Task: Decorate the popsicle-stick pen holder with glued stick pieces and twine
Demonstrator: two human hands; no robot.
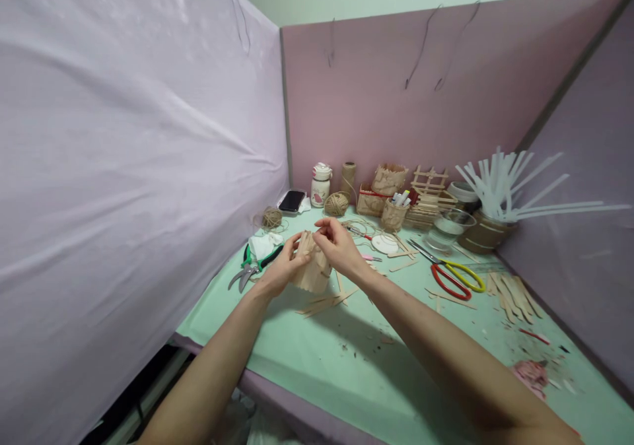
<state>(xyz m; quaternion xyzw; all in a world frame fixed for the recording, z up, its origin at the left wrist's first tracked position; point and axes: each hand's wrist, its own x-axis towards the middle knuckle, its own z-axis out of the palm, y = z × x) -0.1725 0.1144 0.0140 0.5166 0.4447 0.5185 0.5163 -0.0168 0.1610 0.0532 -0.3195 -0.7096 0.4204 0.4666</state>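
Pale wooden craft-stick cup (313, 274) at the middle of the mint-green table (317, 372), clasped on its left side by the left hand (281, 270); the right hand (341, 247) pinches its top rim. Green-handled pliers (252, 267) lie just left, red-and-yellow scissors (453, 276) further right

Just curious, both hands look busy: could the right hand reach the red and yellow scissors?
Probably yes: the scissors lie uncovered just right of the right hand, with nothing tall in between, though that hand is on the stick-built piece.
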